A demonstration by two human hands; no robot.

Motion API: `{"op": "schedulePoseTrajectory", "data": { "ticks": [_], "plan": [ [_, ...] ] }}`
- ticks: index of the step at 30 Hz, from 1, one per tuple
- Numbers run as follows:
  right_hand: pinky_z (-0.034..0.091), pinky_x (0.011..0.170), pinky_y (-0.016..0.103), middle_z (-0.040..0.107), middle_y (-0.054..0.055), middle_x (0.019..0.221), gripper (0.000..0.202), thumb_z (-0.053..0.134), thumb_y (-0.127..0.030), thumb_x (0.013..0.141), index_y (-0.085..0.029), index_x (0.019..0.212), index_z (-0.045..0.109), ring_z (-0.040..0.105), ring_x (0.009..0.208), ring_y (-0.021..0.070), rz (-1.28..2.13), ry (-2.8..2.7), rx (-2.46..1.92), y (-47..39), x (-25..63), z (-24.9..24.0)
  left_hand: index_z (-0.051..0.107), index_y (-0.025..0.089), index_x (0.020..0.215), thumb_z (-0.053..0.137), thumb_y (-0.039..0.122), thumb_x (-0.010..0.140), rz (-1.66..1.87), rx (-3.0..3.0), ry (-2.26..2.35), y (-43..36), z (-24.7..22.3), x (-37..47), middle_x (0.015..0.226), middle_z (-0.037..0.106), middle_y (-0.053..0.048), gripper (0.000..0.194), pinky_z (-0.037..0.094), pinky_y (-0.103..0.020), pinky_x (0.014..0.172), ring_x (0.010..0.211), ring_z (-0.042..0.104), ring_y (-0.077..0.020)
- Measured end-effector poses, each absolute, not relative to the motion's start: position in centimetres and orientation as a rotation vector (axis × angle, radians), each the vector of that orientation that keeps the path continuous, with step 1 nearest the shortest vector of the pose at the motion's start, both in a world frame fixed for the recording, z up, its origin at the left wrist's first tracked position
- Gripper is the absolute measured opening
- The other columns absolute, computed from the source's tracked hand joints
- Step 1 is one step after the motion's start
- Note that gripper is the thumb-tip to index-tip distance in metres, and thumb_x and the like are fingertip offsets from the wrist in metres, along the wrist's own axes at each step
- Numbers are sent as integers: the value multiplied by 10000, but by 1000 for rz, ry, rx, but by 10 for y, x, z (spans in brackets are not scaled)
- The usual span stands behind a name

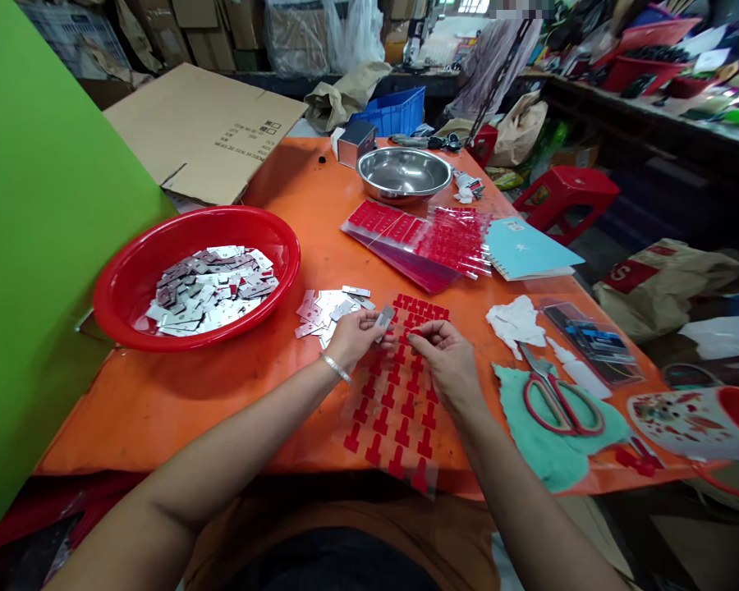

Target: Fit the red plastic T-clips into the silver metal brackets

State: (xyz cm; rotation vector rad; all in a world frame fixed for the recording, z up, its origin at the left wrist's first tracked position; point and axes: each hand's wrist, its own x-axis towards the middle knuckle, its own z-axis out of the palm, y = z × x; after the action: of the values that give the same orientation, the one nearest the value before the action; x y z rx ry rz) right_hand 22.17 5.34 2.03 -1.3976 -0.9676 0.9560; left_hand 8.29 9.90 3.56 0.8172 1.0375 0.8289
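Observation:
My left hand (355,338) pinches a small silver metal plate (384,317) just above a clear sheet of red T-shaped stickers (400,410) lying on the orange table (178,394). My right hand (447,361) rests on that sheet, its fingertips closed close to the plate; whether they hold a sticker I cannot tell. A loose pile of metal plates (328,312) lies just left of my left hand. A red basin (197,275) further left holds several more plates.
A stack of sticker sheets (431,234), a steel bowl (405,174) and a light blue notebook (526,250) sit beyond. Red scissors (557,398) lie on a green cloth (554,439) at right, beside crumpled tissue (517,322). Cardboard (203,131) and a green panel (43,246) stand left.

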Motion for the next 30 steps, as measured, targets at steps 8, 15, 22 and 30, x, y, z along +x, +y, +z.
{"op": "schedulePoseTrajectory", "data": {
  "ticks": [8,15,22,30],
  "plan": [
    [521,540,281,583,-4,700,257,703,-343,636,-205,751,519,574,586,142,1146,-970,-1357,12,176,18,611,92,924,575,11,745,788,601,984,29,25,47,789,690,-56,199,542,-222,624,618,650,-108],
    [559,515,292,593,9,757,273,698,-369,675,-208,794,512,591,596,148,1146,-981,-1342,3,165,13,622,84,939,606,50,745,819,633,991,20,28,45,801,697,-67,197,533,-210,611,610,640,-103],
    [548,471,250,592,4,732,232,686,-327,687,-196,787,523,589,582,135,1109,-993,-1370,1,162,21,633,85,962,637,89,730,821,661,968,19,29,44,838,701,-79,232,538,-216,626,661,653,-122],
    [529,488,241,597,4,751,189,660,-305,724,-198,804,525,584,611,133,1057,-1058,-1375,0,164,15,625,70,986,635,97,731,824,659,942,18,29,44,846,699,-89,257,536,-224,637,673,653,-127]
  ]
}}
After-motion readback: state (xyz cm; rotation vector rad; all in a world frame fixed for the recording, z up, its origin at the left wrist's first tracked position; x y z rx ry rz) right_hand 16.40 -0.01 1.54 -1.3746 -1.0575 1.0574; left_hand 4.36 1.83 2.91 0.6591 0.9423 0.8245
